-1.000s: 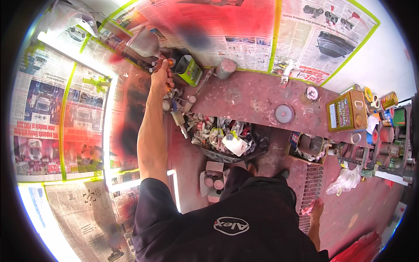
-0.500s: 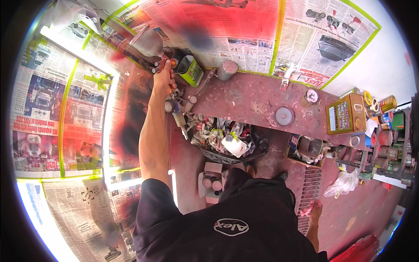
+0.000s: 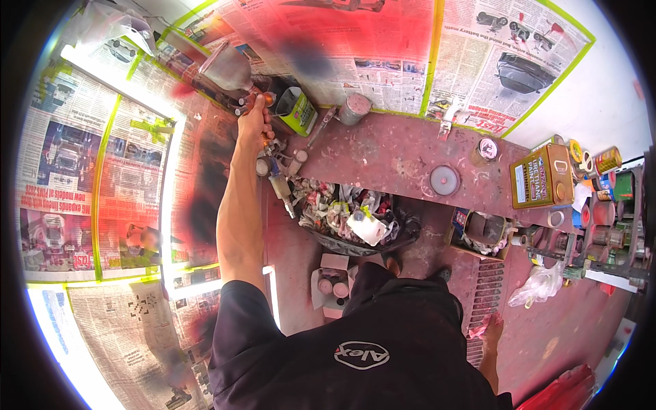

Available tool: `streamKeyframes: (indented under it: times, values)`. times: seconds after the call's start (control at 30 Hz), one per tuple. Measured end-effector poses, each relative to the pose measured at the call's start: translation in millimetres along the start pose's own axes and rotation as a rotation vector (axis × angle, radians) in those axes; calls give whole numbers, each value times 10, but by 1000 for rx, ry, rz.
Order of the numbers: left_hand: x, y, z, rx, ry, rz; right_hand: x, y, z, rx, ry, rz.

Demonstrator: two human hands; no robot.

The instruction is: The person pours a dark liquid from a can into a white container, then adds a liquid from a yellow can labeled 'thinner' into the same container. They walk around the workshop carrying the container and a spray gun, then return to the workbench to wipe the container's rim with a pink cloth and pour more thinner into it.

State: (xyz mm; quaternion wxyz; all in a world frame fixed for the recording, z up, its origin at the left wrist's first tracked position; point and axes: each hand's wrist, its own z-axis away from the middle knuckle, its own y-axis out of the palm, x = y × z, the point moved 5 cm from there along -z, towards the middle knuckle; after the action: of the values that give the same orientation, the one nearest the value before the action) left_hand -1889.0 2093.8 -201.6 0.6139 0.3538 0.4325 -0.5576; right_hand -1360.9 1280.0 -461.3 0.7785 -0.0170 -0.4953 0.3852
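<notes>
My left hand (image 3: 252,121) reaches far forward and is closed around the grip of a paint spray gun (image 3: 259,98) with an orange body. Its grey cup (image 3: 227,67) sits above the hand, close to the papered wall corner. More spray guns (image 3: 280,183) hang just below the hand at the bench's left end. Low on the right, my right hand (image 3: 493,333) hangs beside my body, its fingers closed on a crumpled pink-stained rag (image 3: 480,327). Part of that hand's grip is hard to make out.
A paint-spattered bench (image 3: 389,147) bears a green-and-black container (image 3: 296,113), a round can (image 3: 354,109) and a thinner tin (image 3: 542,179). Below stand a black bag of waste (image 3: 342,219) and an open carton (image 3: 333,262). Tape rolls and cans crowd a rack (image 3: 605,236) at right.
</notes>
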Motion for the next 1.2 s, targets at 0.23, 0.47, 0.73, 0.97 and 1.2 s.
streamKeyframes:
  times: [0.23,0.47,0.73,0.97,1.2]
  values:
    - [-38,-39,133,70,33,95,193,51,57,82,23,-72]
    - [-292,-545,483,104,66,-253,-83,3,35,112,92,-146]
    - [-327,-1030,565,-211,93,-890,-257,121,-208,239,120,-122]
    - [-484,-960,576,-350,173,-1347,-643,-22,-466,141,-5,-165]
    - [-539,-800,412,-427,256,-1661,-851,-157,-341,82,33,-158]
